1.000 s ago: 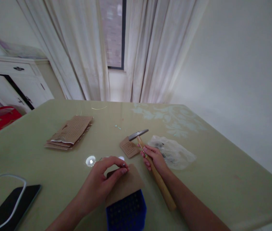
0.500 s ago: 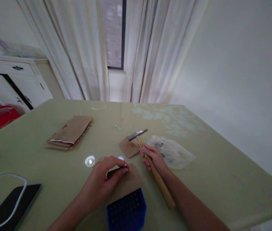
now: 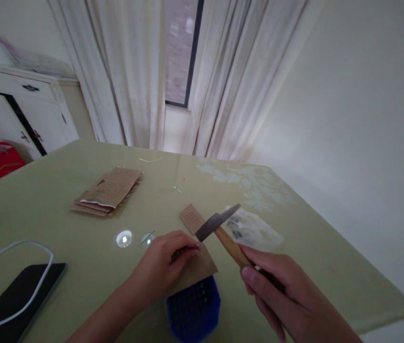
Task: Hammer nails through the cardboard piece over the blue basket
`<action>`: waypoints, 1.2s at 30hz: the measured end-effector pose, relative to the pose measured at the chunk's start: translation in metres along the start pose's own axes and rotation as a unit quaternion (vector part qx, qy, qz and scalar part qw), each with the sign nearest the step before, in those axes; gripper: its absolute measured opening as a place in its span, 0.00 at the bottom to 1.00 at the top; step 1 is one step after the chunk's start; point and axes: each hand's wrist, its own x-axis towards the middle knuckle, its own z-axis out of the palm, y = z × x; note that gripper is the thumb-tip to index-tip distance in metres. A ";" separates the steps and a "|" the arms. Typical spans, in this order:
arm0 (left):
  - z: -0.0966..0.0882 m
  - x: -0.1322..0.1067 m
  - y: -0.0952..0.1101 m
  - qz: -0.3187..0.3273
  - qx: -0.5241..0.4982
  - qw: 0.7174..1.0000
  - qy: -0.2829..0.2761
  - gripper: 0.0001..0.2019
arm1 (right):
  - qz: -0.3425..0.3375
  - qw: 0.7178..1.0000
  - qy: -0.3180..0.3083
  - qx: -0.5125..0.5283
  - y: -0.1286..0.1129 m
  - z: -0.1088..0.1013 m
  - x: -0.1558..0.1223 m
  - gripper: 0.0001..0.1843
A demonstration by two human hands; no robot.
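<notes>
My right hand [image 3: 277, 286] is closed around the wooden handle of a hammer [image 3: 232, 245]. The hammer's dark metal head is raised just right of my left fingertips. Thumb and forefinger of my left hand [image 3: 173, 259] are pinched over a piece of brown cardboard [image 3: 196, 274]; a small nail seems to be between them, now mostly hidden. Under the cardboard's near edge sits a blue perforated plastic basket [image 3: 195, 312]. Beyond the hammer head lies a small card punched with holes [image 3: 191, 217].
A stack of punched cardboard sheets [image 3: 111, 190] lies at the back left. A clear plastic bag [image 3: 254, 228] rests right of the hammer. A thin metal pin [image 3: 148, 237] lies near my left hand. At the left are a dark tablet [image 3: 26, 295] and a white cable [image 3: 46, 267].
My right hand has slid down the handle towards its end and come nearer to me. The hammer head has swung over beside my left fingers. My left hand keeps its pinch; the view has turned slightly.
</notes>
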 end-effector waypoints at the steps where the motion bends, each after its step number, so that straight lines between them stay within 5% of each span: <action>1: 0.000 0.000 0.001 0.002 0.003 1.000 0.002 0.09 | -0.010 1.000 0.012 -0.026 -0.009 0.000 -0.006 0.21; 8: -0.003 0.003 0.004 0.002 0.008 1.000 -0.021 0.10 | -0.132 0.972 -0.007 -0.192 -0.041 0.004 -0.004 0.14; 17: -0.001 0.004 0.003 -0.016 -0.024 0.999 -0.026 0.10 | -0.139 0.962 -0.029 -0.232 -0.029 0.007 -0.001 0.15; 20: -0.001 0.003 0.003 -0.033 -0.041 0.998 -0.031 0.03 | -0.136 0.964 0.001 -0.230 -0.031 0.005 -0.004 0.16; 28: 0.000 0.002 0.000 -0.061 -0.041 0.997 -0.034 0.09 | -0.117 0.963 -0.061 -0.237 -0.020 0.017 0.004 0.14; 36: 0.002 0.000 -0.001 -0.104 -0.057 0.993 -0.024 0.12 | -0.127 0.962 -0.035 -0.238 -0.013 0.016 0.006 0.13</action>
